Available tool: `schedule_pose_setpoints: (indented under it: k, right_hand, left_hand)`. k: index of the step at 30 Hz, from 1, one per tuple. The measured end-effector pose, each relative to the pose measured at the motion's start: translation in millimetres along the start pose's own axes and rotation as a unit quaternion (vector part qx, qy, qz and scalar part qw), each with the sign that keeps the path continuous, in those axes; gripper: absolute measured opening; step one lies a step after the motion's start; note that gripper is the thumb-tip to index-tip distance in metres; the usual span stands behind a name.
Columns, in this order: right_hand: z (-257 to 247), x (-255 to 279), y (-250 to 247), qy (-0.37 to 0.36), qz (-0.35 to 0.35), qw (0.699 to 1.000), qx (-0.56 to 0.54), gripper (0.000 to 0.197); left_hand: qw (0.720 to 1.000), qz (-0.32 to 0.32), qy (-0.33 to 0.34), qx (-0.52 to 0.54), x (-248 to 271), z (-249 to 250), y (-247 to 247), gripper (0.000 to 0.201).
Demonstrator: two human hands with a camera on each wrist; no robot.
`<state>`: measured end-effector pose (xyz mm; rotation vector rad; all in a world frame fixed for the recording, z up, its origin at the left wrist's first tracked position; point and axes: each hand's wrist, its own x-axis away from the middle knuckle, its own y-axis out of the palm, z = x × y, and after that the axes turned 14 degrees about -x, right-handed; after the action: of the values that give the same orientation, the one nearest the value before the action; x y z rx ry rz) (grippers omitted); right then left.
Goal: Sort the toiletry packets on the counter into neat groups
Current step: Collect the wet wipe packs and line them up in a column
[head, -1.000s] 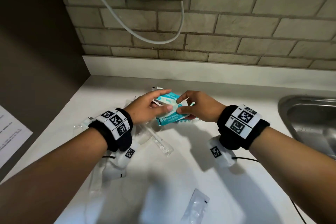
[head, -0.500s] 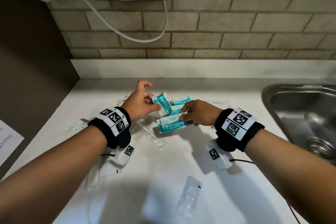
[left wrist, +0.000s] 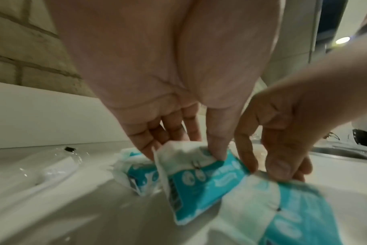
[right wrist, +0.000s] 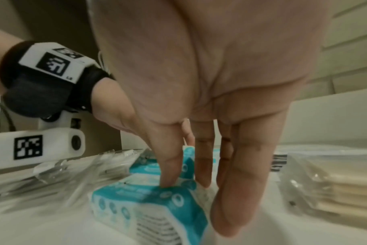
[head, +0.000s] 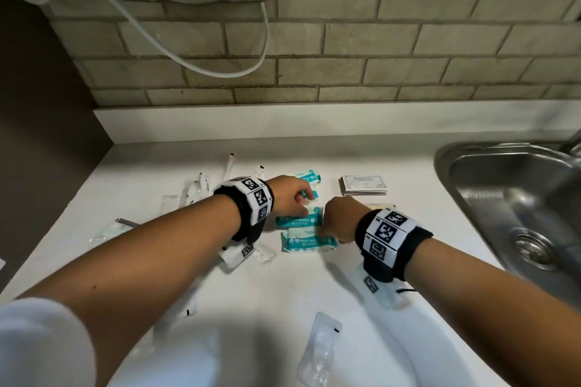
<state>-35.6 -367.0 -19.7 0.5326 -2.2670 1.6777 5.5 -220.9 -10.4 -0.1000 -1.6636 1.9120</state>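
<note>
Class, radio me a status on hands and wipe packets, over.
Left hand pinches one teal-and-white plastic wipe packet; right hand fingers press nearest packet. Clear plastic sachets scattered alongside.

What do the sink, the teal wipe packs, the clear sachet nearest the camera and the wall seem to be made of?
Sink: metal, likely stainless steel; grey brushed sheen with reflections.
Wipe packs: soft printed plastic film, slightly glossy; creases and crimped ends.
Sachet: thin clear plastic; see-through, with glints.
Wall: matt beige tile or brick with grouted joints; which of the two is unclear.
</note>
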Motion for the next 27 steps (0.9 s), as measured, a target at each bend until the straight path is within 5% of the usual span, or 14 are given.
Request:
schedule_pose_setpoints:
  k: [3,8,14,22,27]
  right_hand:
    - [1.0,-3.6,-2.1,0.003,0.025,0.999,-0.021,0.045]
    - [0.4,-11.7,-25.2,-0.043,0.059,0.994,-0.082,0.033]
    - [-10.3,-46.0,-52.2,-0.107,0.065,0.99,-0.063,0.042]
    - [-22.4,-81.6,-48.0,-0.13,-0.009,0.991,0.024,0.038]
    - [-14.8,-90.3,-44.7,-0.14,0.005,0.99,0.009,0.047]
  left_hand:
    - [0.999,0.027,0.004,-0.016,-5.0,2.0,3.6,0.034]
    - [0.987,0.136,-0.066,0.044,-6.5,-22.4,-5.9,0.025]
    - [0.984,0.04,-0.159,0.07,-11.3,-42.1,-2.6,0.055]
    - [0.957,0.051,-0.166,0.234,-23.0,-42.2,5.0,0.057]
    - [0.914,0.063,-0.206,0.343,-33.3,-42.1,11.5,0.034]
